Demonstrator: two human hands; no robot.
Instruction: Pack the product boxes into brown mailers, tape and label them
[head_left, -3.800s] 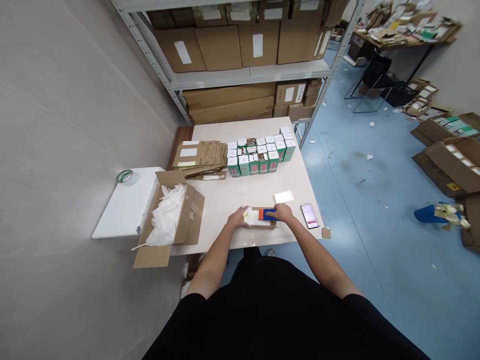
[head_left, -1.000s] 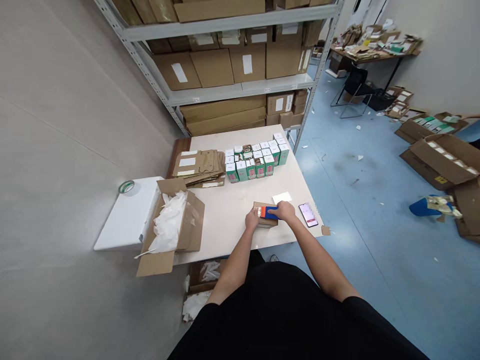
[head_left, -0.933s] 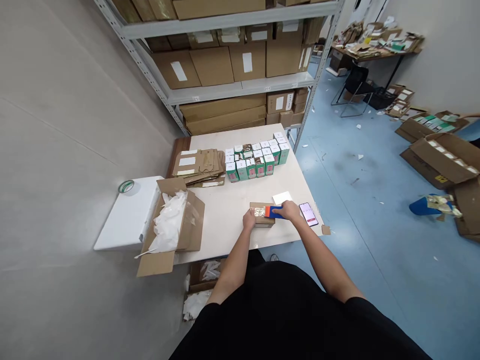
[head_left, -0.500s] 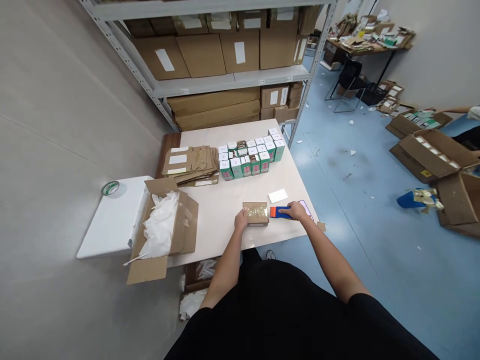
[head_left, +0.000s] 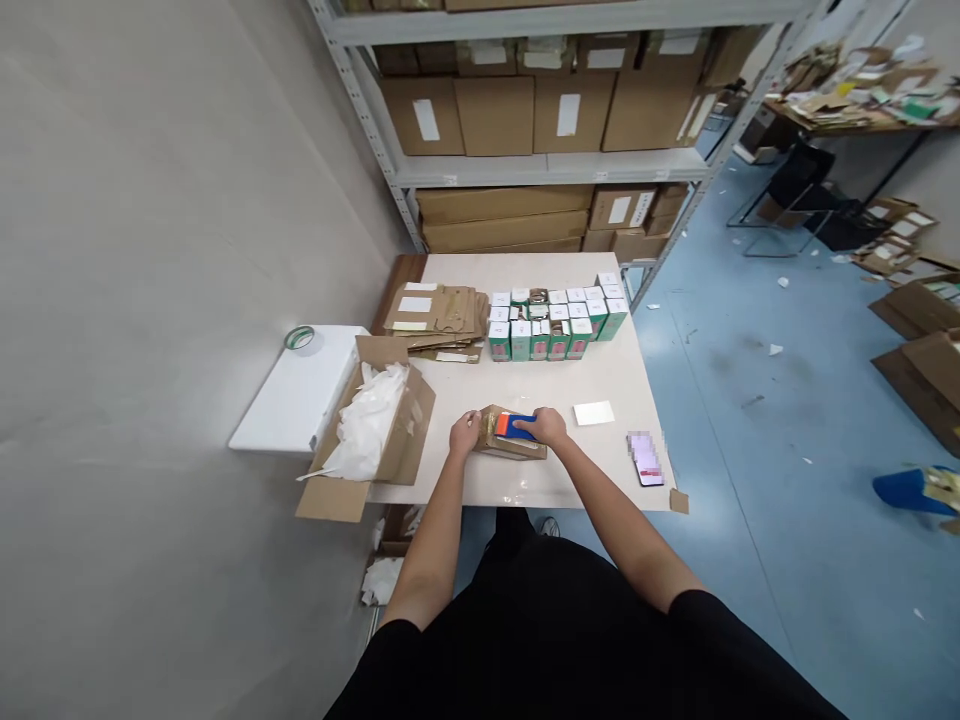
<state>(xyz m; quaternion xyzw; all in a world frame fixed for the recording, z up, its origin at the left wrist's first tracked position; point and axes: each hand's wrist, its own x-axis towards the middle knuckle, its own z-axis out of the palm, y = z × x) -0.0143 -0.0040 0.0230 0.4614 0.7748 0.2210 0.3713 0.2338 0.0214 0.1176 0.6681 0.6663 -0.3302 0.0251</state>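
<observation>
A small cardboard box (head_left: 511, 446) with shiny brown tape on it lies at the near side of the table. My left hand (head_left: 465, 434) is closed on its left end, the fingers partly hidden. My right hand (head_left: 548, 427) grips a blue scraper (head_left: 517, 427) with an orange end, held low across the top of the box. Whether its orange edge touches the tape I cannot tell. To the right lie a white card (head_left: 593, 413) and a phone (head_left: 646, 459) with a lit screen.
Green-and-white boxes (head_left: 559, 325) stand in rows behind. Flattened cardboard (head_left: 435, 315) is stacked beside them. An open carton (head_left: 405, 440) with white packing stands left, near a tape roll (head_left: 299, 338). A loaded shelf (head_left: 547, 170) rises at the back.
The scraper has moved left from beside the box to over its top, in my right hand. The box has turned and tilted slightly. The phone is uncovered, and my view has swung left.
</observation>
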